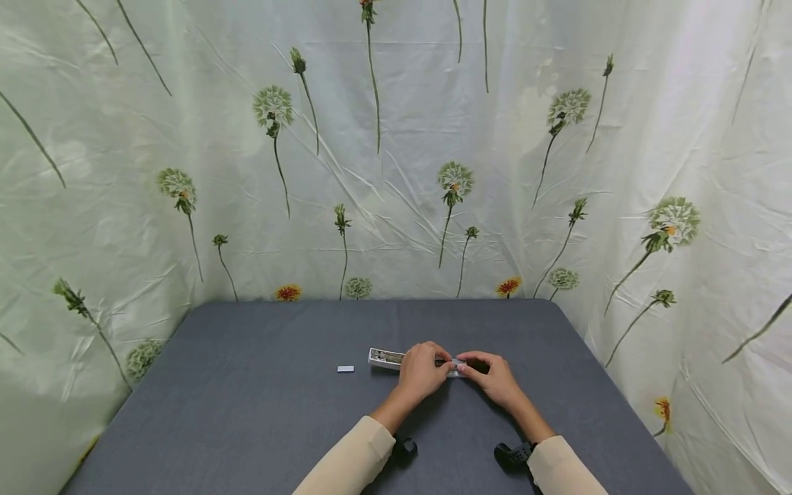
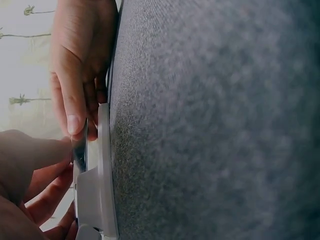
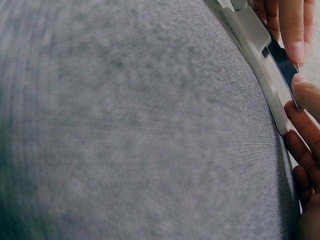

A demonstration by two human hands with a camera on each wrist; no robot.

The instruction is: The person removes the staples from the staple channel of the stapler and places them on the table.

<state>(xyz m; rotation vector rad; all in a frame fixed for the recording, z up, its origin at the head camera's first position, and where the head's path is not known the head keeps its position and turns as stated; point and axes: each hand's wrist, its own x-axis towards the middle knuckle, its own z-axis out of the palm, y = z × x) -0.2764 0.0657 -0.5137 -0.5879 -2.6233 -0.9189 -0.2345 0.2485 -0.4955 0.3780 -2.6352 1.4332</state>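
Reaching over the tabletop [image 1: 247, 412], the left hand [image 1: 421, 371] and right hand [image 1: 497, 380] pinch the opened stapler [image 1: 382, 358] beneath them at its metal rail [image 3: 283, 61]; steadying that should help. Left of them lies an apparent staple strip [image 1: 345, 369].

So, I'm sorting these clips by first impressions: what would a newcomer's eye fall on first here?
Probably the pale curtain printed with dandelions, which fills the background behind the dark table. Next, the left hand and right hand, fingertips close together at the right end of what looks like an open stapler on the tabletop. A small pale strip lies just left of it.
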